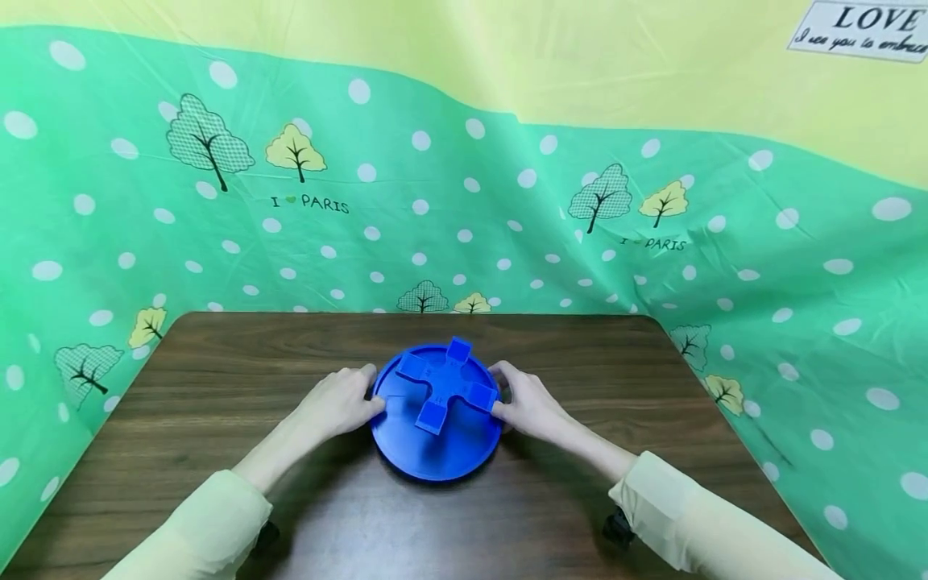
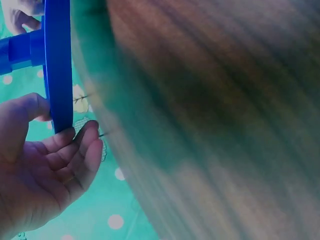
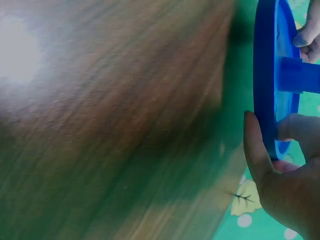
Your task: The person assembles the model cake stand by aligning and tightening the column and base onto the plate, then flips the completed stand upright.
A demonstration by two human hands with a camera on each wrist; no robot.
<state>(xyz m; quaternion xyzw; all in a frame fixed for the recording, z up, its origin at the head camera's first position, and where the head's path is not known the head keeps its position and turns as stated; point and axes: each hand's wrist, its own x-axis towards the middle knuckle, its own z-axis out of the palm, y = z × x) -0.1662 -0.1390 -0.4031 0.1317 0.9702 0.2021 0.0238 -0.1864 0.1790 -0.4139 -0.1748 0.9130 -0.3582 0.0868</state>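
Observation:
A round blue plastic disc (image 1: 435, 455) with a raised rim is between the two hands in the head view. On the back half of it sits a blue cross-shaped piece (image 1: 447, 382) with several square-ended arms that stick up. My left hand (image 1: 346, 400) grips the disc's left rim, thumb on top and fingers around the edge. On the opposite rim, my right hand (image 1: 532, 401) pinches the disc, its thumb by the cross piece's right arm. Both wrist views show the disc edge-on, apart from the table, with fingertips on its underside.
Dark wood-grain table (image 1: 239, 387) lies beneath the disc. Green and yellow cloth (image 1: 406, 185) printed with dots and trees hangs behind it and along the sides.

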